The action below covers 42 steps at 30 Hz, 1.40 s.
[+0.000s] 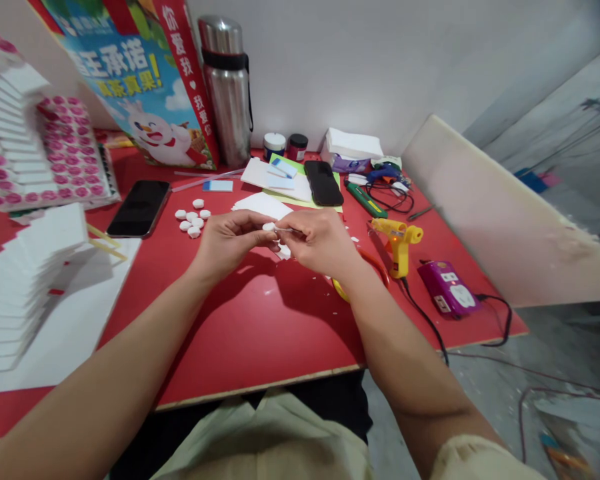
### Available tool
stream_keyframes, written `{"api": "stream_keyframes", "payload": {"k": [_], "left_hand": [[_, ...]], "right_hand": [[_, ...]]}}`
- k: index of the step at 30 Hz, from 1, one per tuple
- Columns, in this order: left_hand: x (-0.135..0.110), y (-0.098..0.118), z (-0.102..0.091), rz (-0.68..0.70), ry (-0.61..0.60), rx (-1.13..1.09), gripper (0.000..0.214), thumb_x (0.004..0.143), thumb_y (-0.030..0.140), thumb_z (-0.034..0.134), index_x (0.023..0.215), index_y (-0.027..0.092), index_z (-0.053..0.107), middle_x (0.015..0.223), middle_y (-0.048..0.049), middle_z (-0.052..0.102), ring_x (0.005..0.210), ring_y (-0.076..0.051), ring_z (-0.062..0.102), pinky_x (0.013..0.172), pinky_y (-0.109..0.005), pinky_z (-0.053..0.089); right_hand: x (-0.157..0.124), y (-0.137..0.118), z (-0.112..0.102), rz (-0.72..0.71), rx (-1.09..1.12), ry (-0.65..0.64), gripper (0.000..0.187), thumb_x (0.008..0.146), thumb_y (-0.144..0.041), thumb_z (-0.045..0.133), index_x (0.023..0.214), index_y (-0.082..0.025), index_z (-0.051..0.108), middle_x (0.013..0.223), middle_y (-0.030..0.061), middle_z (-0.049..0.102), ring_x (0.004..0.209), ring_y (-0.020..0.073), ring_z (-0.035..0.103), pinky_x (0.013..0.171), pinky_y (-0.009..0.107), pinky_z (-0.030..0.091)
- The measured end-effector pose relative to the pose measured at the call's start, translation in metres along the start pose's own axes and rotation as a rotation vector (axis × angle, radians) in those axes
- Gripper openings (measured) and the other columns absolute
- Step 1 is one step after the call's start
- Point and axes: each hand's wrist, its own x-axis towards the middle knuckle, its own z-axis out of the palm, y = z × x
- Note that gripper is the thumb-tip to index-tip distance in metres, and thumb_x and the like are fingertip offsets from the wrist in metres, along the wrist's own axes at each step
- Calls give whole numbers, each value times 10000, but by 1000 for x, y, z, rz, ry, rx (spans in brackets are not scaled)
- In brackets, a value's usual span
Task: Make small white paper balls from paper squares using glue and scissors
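My left hand (234, 239) pinches a small white faceted disc (269, 227) between thumb and fingertips, above the red table (260, 320). Close against it, my right hand (320, 240) grips a thin, pale, pointed tool (289, 230) whose kind I cannot make out; its tip meets or nearly meets the disc. Beneath the hands lie a white scrap (283, 252) and a sheet of white paper (263, 205). Left of my left hand sits a loose group of similar white discs (194, 222). Orange-and-yellow scissor handles (377, 267) are partly hidden under my right forearm.
A yellow glue gun (400, 243) and a purple power box (447, 290) with cables stand right. Two phones (139, 208) (323, 183), a steel flask (227, 93) and a printed carton (150, 80) are behind. Stepped white models (25, 280) occupy the left.
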Motion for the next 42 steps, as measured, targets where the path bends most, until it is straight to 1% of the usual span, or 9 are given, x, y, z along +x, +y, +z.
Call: {"api": "stream_keyframes", "payload": {"k": [8, 12, 15, 21, 24, 27, 30, 35, 42], "left_hand": [[-4, -4, 6, 101, 88, 98, 124, 749, 190, 807, 830, 123, 739, 688, -33, 753, 603, -180, 725, 615, -304, 613], [-6, -12, 5, 172, 86, 236, 56, 826, 185, 738, 860, 142, 728, 725, -28, 756, 638, -165, 729, 614, -273, 588], [-7, -17, 4, 188, 90, 292, 23, 853, 168, 709, 864, 149, 717, 724, -20, 753, 636, -157, 725, 614, -260, 575], [-4, -16, 1, 131, -36, 301, 186, 921, 245, 671, 1055, 170, 777, 879, -57, 791, 779, -192, 756, 776, -317, 604], [-3, -11, 1, 120, -15, 274, 191, 925, 293, 681, 1038, 173, 777, 885, -60, 784, 762, -198, 748, 763, -322, 603], [-2, -6, -1, 149, 3, 260, 193, 901, 305, 715, 1037, 174, 754, 893, -57, 772, 770, -199, 737, 750, -317, 600], [0, -5, -4, 192, -1, 300, 190, 913, 305, 700, 1054, 182, 736, 935, -59, 761, 802, -191, 723, 771, -313, 590], [1, -6, -8, 199, -34, 343, 223, 956, 318, 644, 1117, 181, 715, 1004, -73, 760, 805, -186, 720, 800, -320, 578], [1, -4, -8, 199, -78, 355, 236, 969, 324, 628, 1130, 175, 716, 1014, -82, 758, 818, -188, 716, 802, -324, 581]], "right_hand": [[2, -5, -4, 0, 98, -76, 259, 951, -139, 528, 788, -151, 729, 703, 22, 696, 656, 128, 566, 634, 265, 356], [5, -8, 0, 175, 77, -52, 266, 942, -243, 619, 719, -152, 732, 667, 22, 688, 627, 124, 563, 613, 265, 355], [7, -8, 3, 312, 185, -67, 259, 934, -259, 638, 722, -155, 743, 654, 22, 702, 617, 128, 608, 615, 258, 401], [8, -4, 3, 454, 336, -67, 212, 923, -244, 649, 749, -153, 730, 641, 30, 715, 572, 143, 673, 590, 256, 493], [9, -2, 2, 524, 507, -38, 245, 917, -336, 698, 757, -153, 725, 676, 42, 729, 561, 148, 692, 566, 250, 529], [10, 4, -1, 670, 819, -7, 408, 918, -557, 683, 862, -155, 725, 749, 68, 753, 556, 151, 695, 552, 265, 571], [11, 13, -2, 804, 1096, -104, 475, 945, -622, 617, 1024, -163, 710, 778, 71, 758, 558, 149, 683, 543, 276, 586], [11, 14, 0, 810, 1295, -120, 273, 941, -423, 705, 1029, -165, 698, 718, -13, 676, 487, 78, 538, 486, 223, 535], [8, 6, -7, 784, 1223, -154, 353, 783, -428, 865, 950, -150, 726, 748, -26, 613, 531, 55, 470, 496, 212, 533]]}}
